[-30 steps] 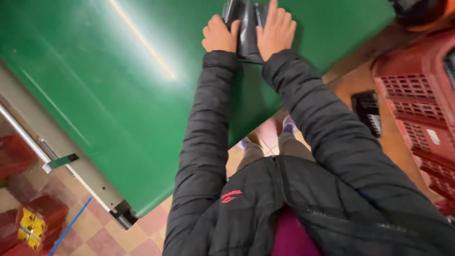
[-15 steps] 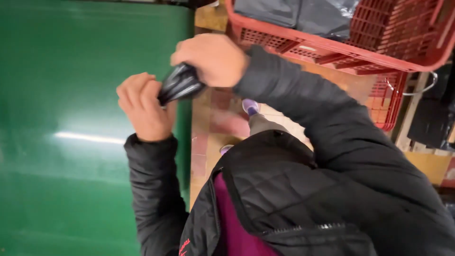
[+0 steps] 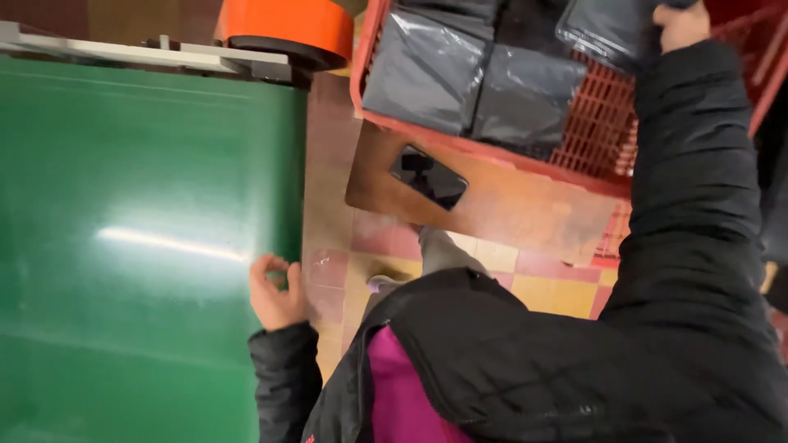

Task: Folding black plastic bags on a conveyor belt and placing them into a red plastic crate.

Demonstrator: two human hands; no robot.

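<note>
A dark plastic-wrapped packet (image 3: 603, 29) sits at the top right of the scene, pinched at its edge by the person's right hand (image 3: 683, 25), which is stretched far out over a red plastic crate (image 3: 591, 131); the fingers are closed on the wrap, though the top of the frame cuts off part of the grip. Inside the crate lie more dark wrapped packets (image 3: 476, 74), side by side and touching, w/ the held one just right of them & slightly above. The crate rests on a brown wooden board (image 3: 525, 205), and a black phone (image 3: 428, 177) lies face-up on that board, just below the crate's near rim. Nearer, at lower left-centre, the left hand (image 3: 275, 291) rests at the right edge of a green conveyor belt (image 3: 139, 230), fingers curled loosely inward w/ thumb and forefinger close; it holds nothing visible. The belt fills the left half of the scene, a streak of light across it. At its far end sits an orange drum-shaped part (image 3: 287, 25) beside a pale metal frame rail (image 3: 123, 51). Between belt and board is a pink-and-yellow tiled floor (image 3: 345, 271). The person wears a black quilted jacket (image 3: 591, 353) over a magenta top (image 3: 402, 394).
</note>
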